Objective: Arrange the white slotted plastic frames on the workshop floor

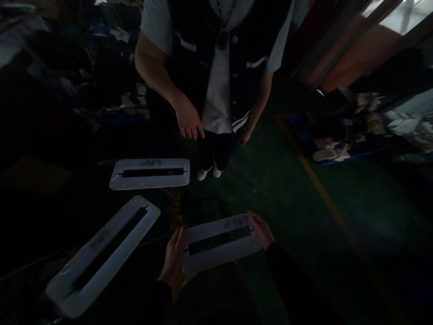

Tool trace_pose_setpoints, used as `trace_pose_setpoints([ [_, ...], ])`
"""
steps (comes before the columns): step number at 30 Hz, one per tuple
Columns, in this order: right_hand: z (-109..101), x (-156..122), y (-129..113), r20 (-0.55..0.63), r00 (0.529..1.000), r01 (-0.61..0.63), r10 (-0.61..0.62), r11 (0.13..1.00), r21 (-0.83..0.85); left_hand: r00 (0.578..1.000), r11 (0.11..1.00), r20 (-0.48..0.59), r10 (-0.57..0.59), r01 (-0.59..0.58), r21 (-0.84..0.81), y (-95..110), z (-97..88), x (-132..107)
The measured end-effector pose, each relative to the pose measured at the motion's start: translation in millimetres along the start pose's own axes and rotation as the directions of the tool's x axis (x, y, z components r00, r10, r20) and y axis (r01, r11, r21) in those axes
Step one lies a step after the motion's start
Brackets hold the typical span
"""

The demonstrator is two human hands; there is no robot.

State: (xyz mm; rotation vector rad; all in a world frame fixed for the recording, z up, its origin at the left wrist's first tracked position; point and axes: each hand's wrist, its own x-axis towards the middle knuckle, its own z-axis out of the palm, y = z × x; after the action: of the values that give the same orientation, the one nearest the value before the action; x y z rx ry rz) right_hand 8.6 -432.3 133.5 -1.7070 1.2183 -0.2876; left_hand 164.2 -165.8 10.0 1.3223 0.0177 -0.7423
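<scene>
The left hand point(174, 257) grips the left end of a white panel point(221, 253), fingers laid flat along its short edge. The right hand point(261, 230) holds the right end, fingers curled over the upper corner. Both sleeves are dark. The panel is held level between the two hands, close in front of the person, above the floor point(304, 203). It is a flat oblong with rounded corners and a long dark slot down its middle; dark handwriting sits near its upper right edge, too faint to read.

To the left, a longer panel point(101, 257) of the same kind lies slanted on a dark counter point(40, 216), its near end blurred. Farther off, a third panel point(150, 174) lies crosswise on the counter, handwriting near its far edge.

Beyond it a second person stands facing the camera in a dark vest over a white shirt, with white shoes point(208, 173). Their hand point(187, 119) on the left of the view hangs open, fingers loose; the other hand point(244, 136) hangs by the hip. The floor is dark green with a yellow line point(318, 185) running across it. Clutter point(338, 135) is piled at the far right.
</scene>
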Motion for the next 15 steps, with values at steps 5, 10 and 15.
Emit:
trace_pose_setpoints([
  [5, 5.2, 21.3, 2.1, -0.036, 0.997, -0.073, 0.073, 0.997, 0.001, 0.999, 1.0, -0.032, -0.027, 0.027, -0.009, -0.7, 7.2, 6.8],
  [10, 4.8, 30.9, 1.1, -0.007, 0.997, -0.077, 0.076, 0.993, -0.089, 0.994, 0.998, -0.098, -0.049, 0.046, -0.03, -6.5, 12.4, 6.5],
  [15, 5.1, 25.3, -6.0, 0.019, 0.999, 0.041, -0.038, 0.978, -0.204, 0.978, 1.0, -0.207, -0.022, 0.02, -0.008, -10.4, 11.7, 3.1],
])
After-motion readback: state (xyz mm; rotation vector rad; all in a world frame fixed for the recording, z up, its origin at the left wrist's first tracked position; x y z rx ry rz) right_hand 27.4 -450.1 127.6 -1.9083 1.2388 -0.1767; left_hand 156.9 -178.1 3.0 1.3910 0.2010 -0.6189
